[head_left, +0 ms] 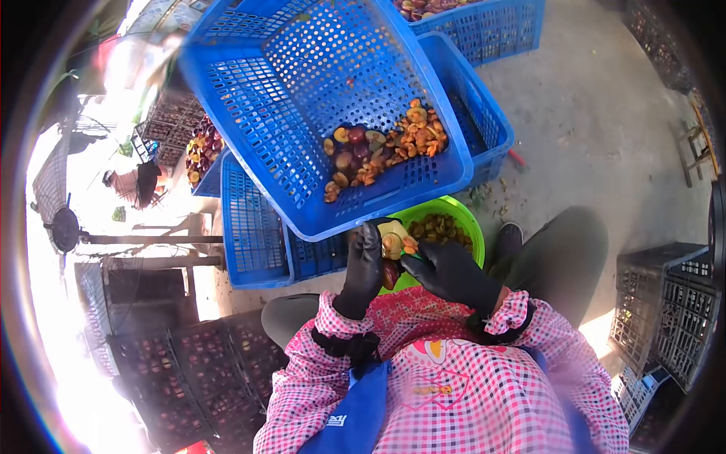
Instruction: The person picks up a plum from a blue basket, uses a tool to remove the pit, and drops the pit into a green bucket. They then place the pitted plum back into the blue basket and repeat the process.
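Observation:
My left hand (367,261), in a black glove, is closed around cut plum pieces (392,235) with pale yellow flesh and some dark red skin. Close on the right, my right hand (448,274), also black-gloved, grips a small green tool (414,256) whose tip meets the fruit; its exact kind is hidden by the fingers. Directly below both hands stands a bright green basin (473,219) with brownish-green fruit pieces (439,225) in it. Beyond them a tilted blue crate (249,98) holds whole and halved plums (354,147) beside a heap of orange pieces (420,135).
More blue crates (253,227) support and surround the tilted one. Another fruit-filled blue crate (499,34) stands at the back. Black crates (658,303) are stacked at the right, and dark crates of fruit (197,371) lie at the lower left. A fan (65,227) is on the left.

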Available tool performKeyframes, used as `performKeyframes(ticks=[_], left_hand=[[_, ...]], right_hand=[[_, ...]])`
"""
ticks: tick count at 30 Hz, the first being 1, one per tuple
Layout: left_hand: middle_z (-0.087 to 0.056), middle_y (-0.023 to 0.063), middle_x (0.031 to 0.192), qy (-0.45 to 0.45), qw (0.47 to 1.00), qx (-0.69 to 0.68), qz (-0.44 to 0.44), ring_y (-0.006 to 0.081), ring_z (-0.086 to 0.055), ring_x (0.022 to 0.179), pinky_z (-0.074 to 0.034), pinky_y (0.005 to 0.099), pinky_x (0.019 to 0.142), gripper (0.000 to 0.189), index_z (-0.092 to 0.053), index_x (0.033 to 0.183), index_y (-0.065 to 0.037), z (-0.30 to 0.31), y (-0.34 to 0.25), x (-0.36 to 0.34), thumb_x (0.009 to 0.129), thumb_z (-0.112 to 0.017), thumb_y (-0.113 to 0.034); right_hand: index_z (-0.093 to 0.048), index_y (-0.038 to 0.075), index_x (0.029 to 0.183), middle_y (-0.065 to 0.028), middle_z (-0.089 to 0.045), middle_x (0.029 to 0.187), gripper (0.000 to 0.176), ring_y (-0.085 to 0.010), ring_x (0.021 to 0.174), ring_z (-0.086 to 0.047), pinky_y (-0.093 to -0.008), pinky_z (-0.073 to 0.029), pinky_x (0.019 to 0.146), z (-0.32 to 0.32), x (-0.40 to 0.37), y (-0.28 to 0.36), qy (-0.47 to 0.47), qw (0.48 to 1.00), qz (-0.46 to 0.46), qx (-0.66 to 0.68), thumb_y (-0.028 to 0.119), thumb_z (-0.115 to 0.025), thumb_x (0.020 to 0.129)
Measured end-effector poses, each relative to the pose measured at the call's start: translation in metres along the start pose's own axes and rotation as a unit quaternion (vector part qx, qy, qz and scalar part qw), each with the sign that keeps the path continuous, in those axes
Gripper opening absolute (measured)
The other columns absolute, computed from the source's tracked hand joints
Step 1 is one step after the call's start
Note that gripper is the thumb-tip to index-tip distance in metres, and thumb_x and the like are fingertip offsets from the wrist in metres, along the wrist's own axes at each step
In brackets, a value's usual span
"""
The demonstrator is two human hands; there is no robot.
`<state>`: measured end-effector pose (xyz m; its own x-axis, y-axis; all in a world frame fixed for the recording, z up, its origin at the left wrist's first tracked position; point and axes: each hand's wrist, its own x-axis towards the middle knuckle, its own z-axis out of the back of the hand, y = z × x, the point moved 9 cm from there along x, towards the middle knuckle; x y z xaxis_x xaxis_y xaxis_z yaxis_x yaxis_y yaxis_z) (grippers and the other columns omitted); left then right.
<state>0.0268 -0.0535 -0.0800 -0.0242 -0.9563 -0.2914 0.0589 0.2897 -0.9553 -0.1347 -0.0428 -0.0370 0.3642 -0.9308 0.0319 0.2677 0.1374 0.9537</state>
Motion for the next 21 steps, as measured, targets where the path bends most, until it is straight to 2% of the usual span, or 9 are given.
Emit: performKeyframes(ticks=[7, 10, 12, 16, 17, 18, 19, 20, 21], left_hand=[[-0.067, 0.0095, 0.09, 0.046, 0.997, 0.068, 0.014, 0.0137, -0.065, 0.076, -0.052, 0.0264, 0.067, 0.065, -0.058, 0.109, 0.0, -0.026, -0.047, -0.004, 0.1, -0.028, -0.057], [-0.065, 0.0081, 0.087, 0.051, 0.989, 0.095, -0.102, 0.0123, -0.062, 0.073, -0.05, 0.0256, 0.067, 0.066, -0.058, 0.108, 0.001, -0.039, -0.071, -0.004, 0.099, -0.027, -0.058], [-0.063, 0.0065, 0.085, 0.026, 0.972, 0.04, -0.23, 0.0117, -0.06, 0.072, -0.049, 0.0247, 0.067, 0.068, -0.059, 0.107, 0.001, -0.044, -0.091, -0.005, 0.099, -0.027, -0.059], [-0.064, 0.0062, 0.088, -0.059, 0.991, -0.115, 0.041, 0.0103, -0.062, 0.073, -0.05, 0.0261, 0.064, 0.066, -0.061, 0.102, -0.003, -0.021, -0.034, 0.005, 0.098, -0.03, -0.061], [-0.063, 0.0051, 0.08, -0.07, 0.995, -0.008, 0.077, 0.0102, -0.061, 0.069, -0.05, 0.0276, 0.06, 0.064, -0.062, 0.098, -0.004, -0.003, -0.036, -0.001, 0.099, -0.03, -0.06], [-0.061, 0.004, 0.073, -0.107, 0.992, 0.044, 0.048, 0.0132, -0.061, 0.065, -0.049, 0.0307, 0.056, 0.061, -0.062, 0.094, -0.004, 0.015, -0.062, -0.008, 0.101, -0.029, -0.055], [-0.061, 0.0054, 0.073, -0.211, 0.912, 0.288, -0.201, 0.0178, -0.061, 0.064, -0.049, 0.035, 0.056, 0.058, -0.061, 0.093, -0.004, 0.07, -0.075, -0.004, 0.101, -0.03, -0.052], [-0.062, 0.0084, 0.077, -0.331, 0.852, 0.283, -0.291, 0.0222, -0.062, 0.07, -0.049, 0.0374, 0.06, 0.056, -0.06, 0.095, -0.002, 0.1, -0.112, -0.024, 0.102, -0.031, -0.049], [-0.064, 0.0136, 0.088, -0.391, 0.877, 0.262, -0.095, 0.0274, -0.063, 0.079, -0.049, 0.0389, 0.068, 0.05, -0.062, 0.101, -0.002, 0.148, -0.124, -0.026, 0.101, -0.037, -0.046]], right_hand=[[-0.059, 0.003, 0.079, -0.0094, -0.055, 0.054, 0.047, -0.0232, 0.044, -0.055, -0.0389, -0.041, 0.045, -0.014, -0.002, -0.007, 0.201, 0.959, -0.12, 0.157, 0.044, -0.046, 0.097], [-0.057, 0.005, 0.077, -0.0008, -0.046, 0.051, 0.049, -0.0107, 0.036, -0.04, -0.0283, -0.033, 0.038, -0.03, -0.022, 0.006, 0.295, 0.83, -0.223, 0.418, 0.047, -0.042, 0.099], [-0.052, 0.007, 0.076, 0.001, -0.041, 0.049, 0.047, -0.0074, 0.035, -0.032, -0.0221, -0.028, 0.037, -0.043, -0.036, 0.026, 0.295, 0.623, -0.275, 0.67, 0.045, -0.038, 0.1], [-0.05, 0.006, 0.074, 0.0004, -0.043, 0.05, 0.048, -0.0074, 0.035, -0.031, -0.0224, -0.028, 0.037, -0.043, -0.038, 0.031, 0.319, 0.691, -0.231, 0.606, 0.045, -0.038, 0.1], [-0.05, 0.006, 0.074, 0.0004, -0.042, 0.05, 0.05, -0.0074, 0.035, -0.032, -0.0226, -0.028, 0.037, -0.038, -0.033, 0.03, 0.297, 0.743, -0.194, 0.567, 0.046, -0.038, 0.1], [-0.05, 0.005, 0.074, 0.0004, -0.042, 0.05, 0.051, -0.0074, 0.035, -0.032, -0.0228, -0.028, 0.037, -0.029, -0.026, 0.027, 0.27, 0.793, -0.156, 0.524, 0.047, -0.038, 0.1], [-0.055, 0.002, 0.08, -0.0016, -0.049, 0.053, 0.05, -0.0092, 0.039, -0.042, -0.0241, -0.033, 0.04, -0.028, -0.023, 0.018, 0.293, 0.814, -0.127, 0.485, 0.046, -0.043, 0.099], [-0.055, 0.002, 0.08, -0.0016, -0.049, 0.053, 0.05, -0.0092, 0.039, -0.042, -0.0241, -0.033, 0.04, -0.029, -0.02, 0.014, 0.287, 0.816, -0.126, 0.486, 0.046, -0.043, 0.099], [-0.059, 0.001, 0.085, -0.0066, -0.052, 0.055, 0.047, -0.0156, 0.045, -0.049, -0.03, -0.038, 0.045, -0.032, -0.017, 0.003, 0.282, 0.896, -0.126, 0.319, 0.045, -0.046, 0.098]])
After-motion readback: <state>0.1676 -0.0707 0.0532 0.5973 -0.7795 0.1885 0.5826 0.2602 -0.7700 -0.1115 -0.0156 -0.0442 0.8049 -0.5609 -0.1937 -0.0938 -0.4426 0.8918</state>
